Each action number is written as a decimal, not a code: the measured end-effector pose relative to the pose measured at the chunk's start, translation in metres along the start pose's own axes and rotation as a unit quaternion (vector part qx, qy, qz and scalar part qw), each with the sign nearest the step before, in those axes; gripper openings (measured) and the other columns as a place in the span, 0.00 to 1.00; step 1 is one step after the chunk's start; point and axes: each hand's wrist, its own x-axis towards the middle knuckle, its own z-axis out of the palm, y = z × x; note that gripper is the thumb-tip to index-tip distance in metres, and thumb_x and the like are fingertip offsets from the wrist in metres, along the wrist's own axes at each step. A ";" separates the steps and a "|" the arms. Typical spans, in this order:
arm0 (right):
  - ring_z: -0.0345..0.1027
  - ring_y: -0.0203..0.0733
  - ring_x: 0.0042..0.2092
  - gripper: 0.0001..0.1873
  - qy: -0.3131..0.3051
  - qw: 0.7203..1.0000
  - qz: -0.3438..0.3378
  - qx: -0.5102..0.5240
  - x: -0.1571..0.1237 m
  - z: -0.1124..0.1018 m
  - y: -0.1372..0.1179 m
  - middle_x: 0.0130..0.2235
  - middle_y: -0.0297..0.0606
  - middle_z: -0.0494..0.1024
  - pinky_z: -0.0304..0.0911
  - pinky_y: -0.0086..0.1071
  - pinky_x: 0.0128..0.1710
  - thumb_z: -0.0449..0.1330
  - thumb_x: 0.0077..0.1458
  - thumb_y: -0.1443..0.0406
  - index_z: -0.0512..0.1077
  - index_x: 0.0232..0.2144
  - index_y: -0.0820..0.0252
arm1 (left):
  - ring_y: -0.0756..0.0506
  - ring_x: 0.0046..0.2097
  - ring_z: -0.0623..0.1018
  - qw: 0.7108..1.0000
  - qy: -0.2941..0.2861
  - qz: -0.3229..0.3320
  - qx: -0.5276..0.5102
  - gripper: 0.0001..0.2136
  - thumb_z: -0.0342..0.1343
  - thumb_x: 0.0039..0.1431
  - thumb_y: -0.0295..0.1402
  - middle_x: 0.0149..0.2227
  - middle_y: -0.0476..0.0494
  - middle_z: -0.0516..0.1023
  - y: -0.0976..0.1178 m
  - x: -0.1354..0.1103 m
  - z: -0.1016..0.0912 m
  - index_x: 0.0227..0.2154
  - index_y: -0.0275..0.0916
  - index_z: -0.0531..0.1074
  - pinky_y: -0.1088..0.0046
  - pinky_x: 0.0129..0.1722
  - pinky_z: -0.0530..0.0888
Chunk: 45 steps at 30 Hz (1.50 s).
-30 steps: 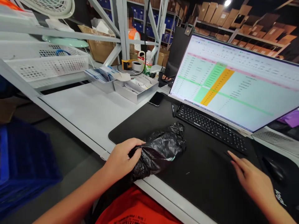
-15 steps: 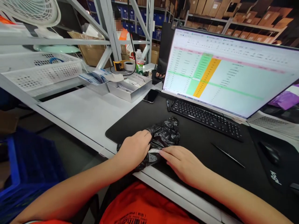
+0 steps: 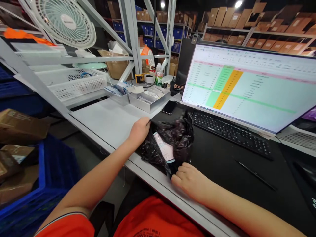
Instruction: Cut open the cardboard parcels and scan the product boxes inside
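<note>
Both hands grip the black plastic parcel bag (image 3: 170, 144), lifted just before the keyboard (image 3: 229, 131): left hand (image 3: 139, 130) pinching its top edge, right hand (image 3: 190, 179) closed on its bottom. A smartphone (image 3: 169, 107) lies behind it, a pen (image 3: 255, 174) to its right.

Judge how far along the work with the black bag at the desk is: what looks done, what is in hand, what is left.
Done: the black bag is on the black desk mat with its white label facing up. In hand: the left hand grips its far end and the right hand pinches its near edge. Left, probably: the bag is unopened, and the keyboard and pen lie untouched.
</note>
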 end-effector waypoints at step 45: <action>0.74 0.41 0.32 0.26 0.471 0.710 0.406 0.330 -0.005 -0.075 0.117 0.43 0.42 0.81 0.69 0.34 0.33 0.60 0.59 0.51 0.68 0.54 0.59 | 0.26 0.73 0.48 0.975 -0.038 0.175 -0.135 0.67 0.71 0.43 0.53 0.74 0.25 0.37 0.107 -0.038 0.031 0.71 0.43 0.24 0.41 0.69 0.55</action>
